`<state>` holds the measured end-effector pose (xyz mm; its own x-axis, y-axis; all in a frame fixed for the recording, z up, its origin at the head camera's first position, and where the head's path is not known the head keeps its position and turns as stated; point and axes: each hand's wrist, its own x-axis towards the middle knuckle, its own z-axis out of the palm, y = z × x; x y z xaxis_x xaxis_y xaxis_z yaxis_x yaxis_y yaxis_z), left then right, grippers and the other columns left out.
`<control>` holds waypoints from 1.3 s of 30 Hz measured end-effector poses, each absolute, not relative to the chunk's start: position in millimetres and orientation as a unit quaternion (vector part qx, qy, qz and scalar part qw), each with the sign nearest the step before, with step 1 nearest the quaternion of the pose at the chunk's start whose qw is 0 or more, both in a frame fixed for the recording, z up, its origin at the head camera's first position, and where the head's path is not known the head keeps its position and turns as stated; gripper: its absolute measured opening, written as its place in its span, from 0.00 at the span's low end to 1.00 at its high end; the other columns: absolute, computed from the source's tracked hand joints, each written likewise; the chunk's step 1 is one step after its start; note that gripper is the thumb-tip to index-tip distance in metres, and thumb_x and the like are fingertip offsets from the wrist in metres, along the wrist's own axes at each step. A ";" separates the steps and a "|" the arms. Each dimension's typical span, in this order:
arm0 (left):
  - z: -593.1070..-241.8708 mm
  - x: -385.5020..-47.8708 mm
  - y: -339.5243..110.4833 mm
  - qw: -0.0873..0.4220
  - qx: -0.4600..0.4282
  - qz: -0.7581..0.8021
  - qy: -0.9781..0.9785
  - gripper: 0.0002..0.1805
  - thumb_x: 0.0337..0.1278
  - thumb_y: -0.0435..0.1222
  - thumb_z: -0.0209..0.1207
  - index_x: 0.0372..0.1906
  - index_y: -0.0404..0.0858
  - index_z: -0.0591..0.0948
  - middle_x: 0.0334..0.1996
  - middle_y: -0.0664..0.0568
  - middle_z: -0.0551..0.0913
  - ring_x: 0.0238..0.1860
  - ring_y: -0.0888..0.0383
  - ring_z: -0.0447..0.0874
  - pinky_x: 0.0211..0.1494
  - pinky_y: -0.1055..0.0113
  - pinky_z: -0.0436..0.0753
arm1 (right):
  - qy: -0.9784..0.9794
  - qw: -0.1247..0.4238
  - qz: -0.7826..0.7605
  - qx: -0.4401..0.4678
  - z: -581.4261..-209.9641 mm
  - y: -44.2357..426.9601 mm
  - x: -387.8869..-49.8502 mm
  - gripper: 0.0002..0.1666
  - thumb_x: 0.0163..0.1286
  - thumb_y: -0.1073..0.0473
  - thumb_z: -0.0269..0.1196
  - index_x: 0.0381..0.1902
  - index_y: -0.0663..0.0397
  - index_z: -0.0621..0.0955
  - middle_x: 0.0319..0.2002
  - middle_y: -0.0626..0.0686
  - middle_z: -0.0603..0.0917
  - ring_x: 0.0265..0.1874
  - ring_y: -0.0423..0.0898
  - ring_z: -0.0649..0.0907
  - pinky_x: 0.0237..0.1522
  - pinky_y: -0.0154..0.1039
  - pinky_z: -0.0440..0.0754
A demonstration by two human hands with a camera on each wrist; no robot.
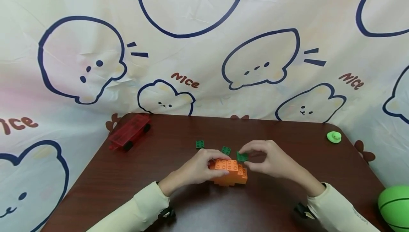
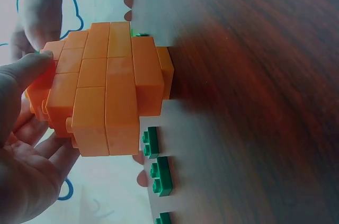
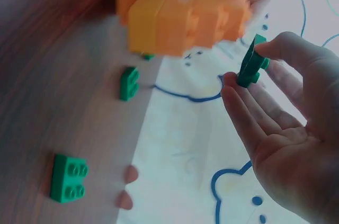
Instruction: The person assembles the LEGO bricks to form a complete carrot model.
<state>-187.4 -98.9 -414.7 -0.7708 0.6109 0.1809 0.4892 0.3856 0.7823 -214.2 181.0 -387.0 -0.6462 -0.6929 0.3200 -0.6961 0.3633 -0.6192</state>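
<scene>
My left hand (image 1: 199, 166) grips an orange block build (image 1: 228, 177) made of stacked toy bricks, thumb on its near side and fingers behind. Its studs face up in the head view, and the layers step down at the right end. Just to the right, my right hand (image 1: 271, 159) pinches a green toy brick (image 3: 253, 64) between thumb and fingertips, apart from the orange build. On the table behind the hands lie more small green bricks, such as one four-stud brick (image 1: 200, 144) and another (image 1: 226, 150) closer to the build.
A translucent red toy vehicle (image 1: 131, 132) with black wheels stands at the table's back left. At the back right sits a small light-green toy (image 1: 334, 137). A green ball (image 1: 394, 207) is by the right edge. Behind the brown table (image 1: 172, 132) hangs a printed cloth (image 1: 204, 58).
</scene>
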 end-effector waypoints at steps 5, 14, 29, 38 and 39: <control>-413.6 -187.6 -99.5 0.071 0.332 0.446 0.828 0.20 0.63 0.41 0.70 0.59 0.46 0.85 0.53 0.55 0.89 0.44 0.67 0.82 0.47 0.75 0.83 | -0.821 0.005 0.362 0.441 -385.0 176.1 -201.6 0.17 0.64 0.63 0.74 0.50 0.42 0.89 0.50 0.46 0.90 0.40 0.36 0.85 0.29 0.34 0.83; -412.6 -186.9 -98.6 0.078 0.324 0.450 0.828 0.20 0.63 0.42 0.70 0.59 0.46 0.85 0.53 0.55 0.89 0.44 0.67 0.83 0.47 0.75 0.83 | -0.829 0.011 0.335 0.448 -387.4 172.2 -196.6 0.16 0.62 0.66 0.72 0.46 0.43 0.90 0.51 0.48 0.89 0.29 0.32 0.78 0.21 0.27 0.73; -414.2 -187.0 -97.1 0.079 0.331 0.453 0.824 0.19 0.62 0.39 0.71 0.58 0.44 0.85 0.52 0.53 0.89 0.43 0.67 0.82 0.45 0.75 0.83 | -0.816 0.048 0.345 0.461 -410.2 153.9 -196.9 0.22 0.52 0.64 0.81 0.38 0.47 0.79 0.38 0.46 0.92 0.37 0.35 0.88 0.40 0.31 0.87; -415.2 -187.6 -97.4 0.073 0.329 0.458 0.823 0.19 0.62 0.39 0.71 0.57 0.45 0.85 0.51 0.54 0.89 0.42 0.66 0.82 0.45 0.75 0.83 | -0.835 0.010 0.336 0.436 -401.0 147.6 -197.7 0.25 0.52 0.64 0.81 0.30 0.49 0.73 0.36 0.47 0.92 0.37 0.36 0.89 0.36 0.34 0.87; -415.4 -187.8 -97.5 0.073 0.329 0.458 0.823 0.19 0.62 0.39 0.71 0.58 0.45 0.85 0.51 0.54 0.89 0.42 0.66 0.82 0.45 0.75 0.84 | -0.835 0.007 0.335 0.436 -400.6 147.6 -198.1 0.25 0.52 0.64 0.81 0.29 0.49 0.72 0.36 0.47 0.92 0.37 0.36 0.89 0.37 0.35 0.88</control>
